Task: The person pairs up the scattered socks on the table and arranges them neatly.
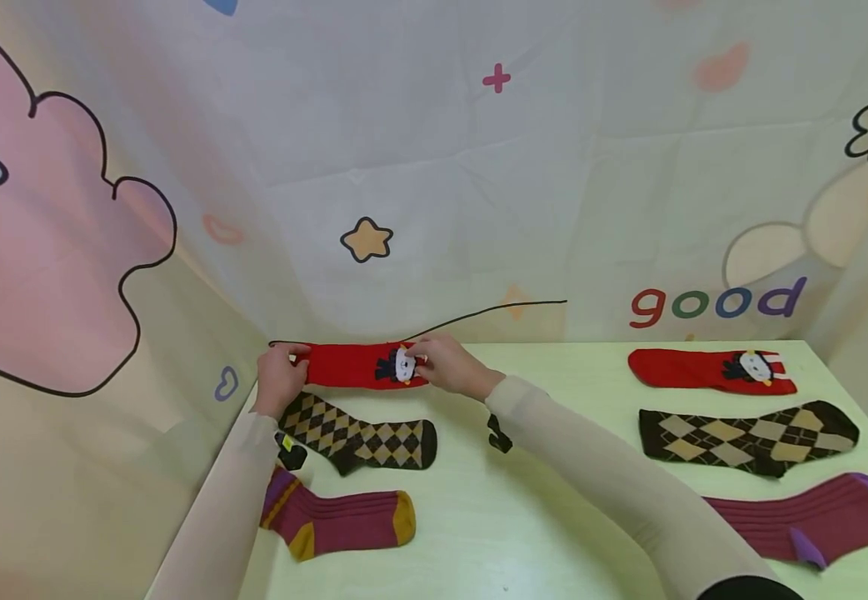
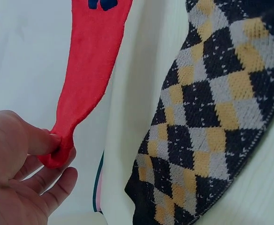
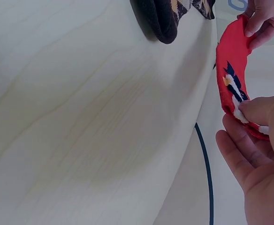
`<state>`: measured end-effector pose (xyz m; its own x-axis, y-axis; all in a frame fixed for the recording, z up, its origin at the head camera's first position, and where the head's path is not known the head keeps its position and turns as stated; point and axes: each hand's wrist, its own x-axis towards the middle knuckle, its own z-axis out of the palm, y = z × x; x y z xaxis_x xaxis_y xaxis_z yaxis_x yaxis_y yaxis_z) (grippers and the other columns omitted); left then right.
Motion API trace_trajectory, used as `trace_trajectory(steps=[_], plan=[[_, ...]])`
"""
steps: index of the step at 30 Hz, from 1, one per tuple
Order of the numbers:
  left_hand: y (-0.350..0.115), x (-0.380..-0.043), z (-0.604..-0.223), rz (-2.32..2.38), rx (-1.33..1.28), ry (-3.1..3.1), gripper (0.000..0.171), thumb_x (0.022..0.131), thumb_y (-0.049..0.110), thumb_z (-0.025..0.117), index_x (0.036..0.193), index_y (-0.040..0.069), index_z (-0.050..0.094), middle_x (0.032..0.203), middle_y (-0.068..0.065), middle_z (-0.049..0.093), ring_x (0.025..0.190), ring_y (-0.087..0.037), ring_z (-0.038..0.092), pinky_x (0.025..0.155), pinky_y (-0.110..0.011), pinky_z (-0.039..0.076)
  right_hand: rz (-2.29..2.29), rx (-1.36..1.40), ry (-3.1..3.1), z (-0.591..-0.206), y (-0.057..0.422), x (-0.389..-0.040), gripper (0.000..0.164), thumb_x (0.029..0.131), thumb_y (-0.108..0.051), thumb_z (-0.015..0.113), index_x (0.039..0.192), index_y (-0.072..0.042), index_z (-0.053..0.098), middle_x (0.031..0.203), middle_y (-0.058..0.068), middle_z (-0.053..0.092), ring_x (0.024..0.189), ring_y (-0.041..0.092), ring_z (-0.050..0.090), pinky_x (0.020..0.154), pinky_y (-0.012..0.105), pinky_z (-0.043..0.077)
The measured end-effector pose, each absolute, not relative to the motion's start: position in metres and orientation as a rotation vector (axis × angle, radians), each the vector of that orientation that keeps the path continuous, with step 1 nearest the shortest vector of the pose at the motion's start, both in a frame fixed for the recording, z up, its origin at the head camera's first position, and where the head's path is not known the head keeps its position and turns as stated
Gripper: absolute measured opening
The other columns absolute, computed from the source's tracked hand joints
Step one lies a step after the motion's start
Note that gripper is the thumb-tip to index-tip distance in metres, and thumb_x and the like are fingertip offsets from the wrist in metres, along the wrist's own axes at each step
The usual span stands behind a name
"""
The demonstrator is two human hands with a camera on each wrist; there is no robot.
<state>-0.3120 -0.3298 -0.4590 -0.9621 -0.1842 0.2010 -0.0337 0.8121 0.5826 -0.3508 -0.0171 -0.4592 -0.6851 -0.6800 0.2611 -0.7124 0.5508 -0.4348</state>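
A red sock (image 1: 344,367) with a black-and-white cartoon figure is stretched between both hands near the table's back left corner. My left hand (image 1: 281,379) pinches its plain left end between thumb and fingers; the left wrist view shows the fabric (image 2: 87,79) bunched there. At the figured end, my right hand (image 1: 452,365) pinches the sock, its thumb over the figure in the right wrist view. Just in front lies a black, tan and grey argyle sock (image 1: 392,443), partly behind the left wrist. Nearer still is a maroon sock (image 1: 355,521) with mustard heel and toe.
On the table's right side lie another red sock (image 1: 681,369), another argyle sock (image 1: 741,437) and a maroon sock (image 1: 839,517) with purple heel and toe, partly covered by the right sleeve. A printed curtain (image 1: 434,183) hangs right behind the table's back edge.
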Motion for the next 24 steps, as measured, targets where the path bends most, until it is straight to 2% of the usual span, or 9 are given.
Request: trace_trajectory(steps=[9,13,18,24], plan=[[-0.325,-0.312,-0.461,-0.857,0.125,-2.729,0.029,0.1,0.002,0.057,0.125,-0.005,0.07,0.129,-0.028,0.062,0.098,-0.04,0.069,0.073,-0.045,0.06,0.837,1.2,-2.719,-0.459,-0.007,-0.345,0.031,0.094,-0.005,0.073,0.125,-0.001,0.073,0.128,0.015,0.067,0.104,0.023,0.065,0.085,0.028,0.058],[-0.321,-0.31,-0.46,-0.844,0.106,-2.721,0.028,0.099,0.002,0.058,0.124,-0.005,0.07,0.127,-0.027,0.065,0.097,-0.04,0.07,0.074,-0.046,0.06,0.826,1.202,-2.712,-0.459,-0.003,-0.344,0.031,0.094,-0.005,0.074,0.124,-0.002,0.073,0.124,0.014,0.068,0.101,0.023,0.065,0.085,0.027,0.057],[-0.319,-0.308,-0.46,-0.835,0.077,-2.708,0.027,0.099,0.002,0.06,0.122,-0.005,0.071,0.125,-0.026,0.067,0.095,-0.039,0.07,0.072,-0.046,0.06,0.808,1.219,-2.695,-0.459,0.001,-0.343,0.031,0.093,-0.006,0.075,0.123,-0.002,0.073,0.121,0.014,0.069,0.103,0.023,0.064,0.086,0.029,0.057],[-0.317,-0.306,-0.463,-0.835,0.047,-2.698,0.027,0.098,0.002,0.061,0.123,-0.004,0.071,0.127,-0.025,0.067,0.093,-0.038,0.071,0.069,-0.043,0.059,0.818,1.22,-2.676,-0.46,0.008,-0.339,0.03,0.093,-0.007,0.076,0.122,-0.002,0.074,0.116,0.013,0.069,0.097,0.021,0.063,0.081,0.027,0.056]])
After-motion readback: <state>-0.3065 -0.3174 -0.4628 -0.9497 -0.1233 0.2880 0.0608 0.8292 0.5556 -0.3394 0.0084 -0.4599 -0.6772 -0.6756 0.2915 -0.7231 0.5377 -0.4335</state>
